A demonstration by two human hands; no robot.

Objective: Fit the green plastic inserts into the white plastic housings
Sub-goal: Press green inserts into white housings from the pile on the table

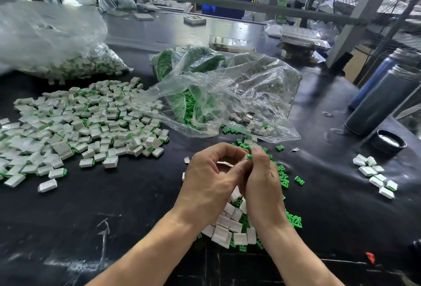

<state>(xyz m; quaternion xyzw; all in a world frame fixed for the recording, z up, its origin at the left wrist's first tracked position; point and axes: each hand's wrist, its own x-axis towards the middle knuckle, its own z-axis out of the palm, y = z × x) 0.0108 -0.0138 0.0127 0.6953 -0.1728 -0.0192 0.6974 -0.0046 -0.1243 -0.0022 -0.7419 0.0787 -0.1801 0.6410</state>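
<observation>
The right hand (262, 178) and left hand (211, 178) hide most of the pinched green insert (249, 156).

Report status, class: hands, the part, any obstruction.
Left hand and right hand both pinch one white housing, green insert at its end. Nothing obstructing.

1. Hands: two, a left hand (210, 179) and a right hand (262, 181), close together.
2. Clear plastic bags: three, a large bag of assembled pieces (50, 41) at far left, a bag of green inserts (182, 62) behind the middle, and an open bag (239, 96) in front of it.
3. Dark metal flasks (382, 101): two, side by side at right.
4. Black lid (388, 143): one.
5. Small red piece (370, 258): one.
6. White housings in the small group at right (376, 177): about ten.
7. Assembled pieces spread at left (75, 124): too many to count.
8. Loose green inserts (299, 180) and white housings (230, 224) around the hands: too many to count.
</observation>
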